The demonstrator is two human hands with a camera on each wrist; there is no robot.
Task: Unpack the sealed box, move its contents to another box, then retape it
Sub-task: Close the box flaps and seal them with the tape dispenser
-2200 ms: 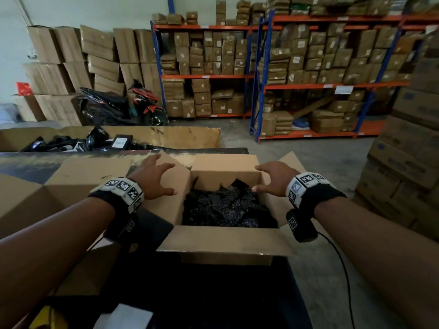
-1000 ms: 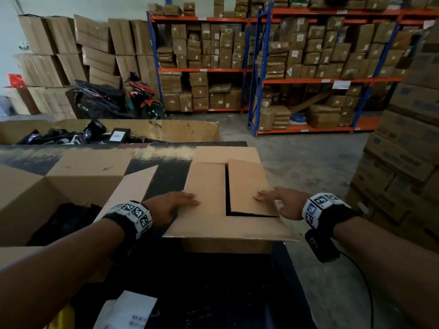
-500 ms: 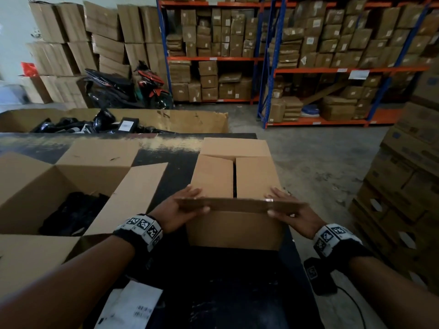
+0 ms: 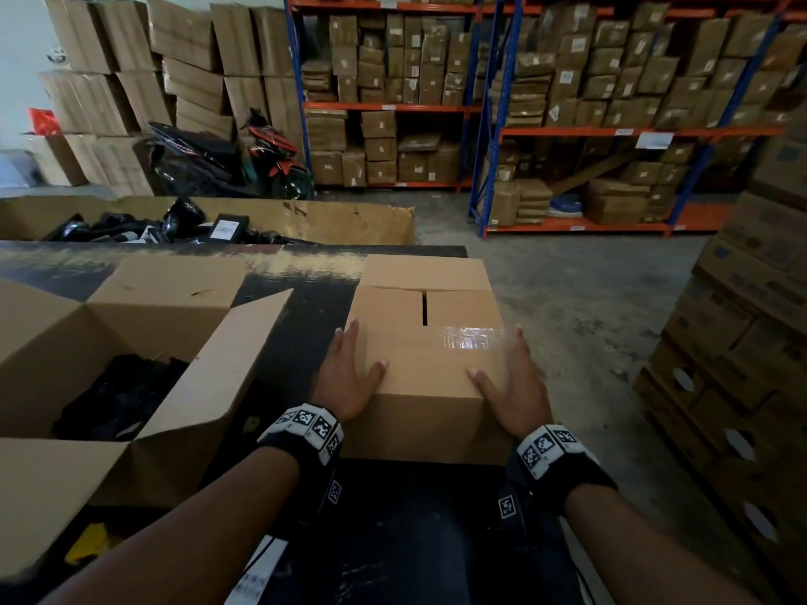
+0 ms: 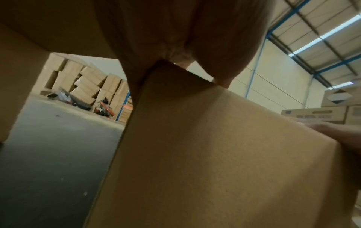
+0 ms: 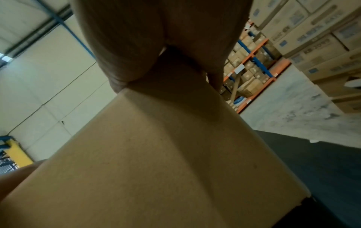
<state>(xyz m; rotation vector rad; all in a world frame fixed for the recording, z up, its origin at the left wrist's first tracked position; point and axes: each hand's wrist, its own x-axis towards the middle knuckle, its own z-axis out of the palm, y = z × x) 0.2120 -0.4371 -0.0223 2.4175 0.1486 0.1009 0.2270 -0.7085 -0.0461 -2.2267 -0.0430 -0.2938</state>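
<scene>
Where racking (image 4: 567, 124) lines the warehouse, a black table (image 4: 415, 539) stands.

A brown cardboard box (image 4: 430, 355) is set upright on the black table, its near flap folded down; an open box (image 4: 131, 342) of black items is seen left of it.

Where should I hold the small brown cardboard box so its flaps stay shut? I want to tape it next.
Hold the small brown cardboard box at its two near top corners, coming from the near side as the left hand and right hand do: palms flat on the near flap, fingers down the sides. This probably leaves the middle seam clear.
</scene>
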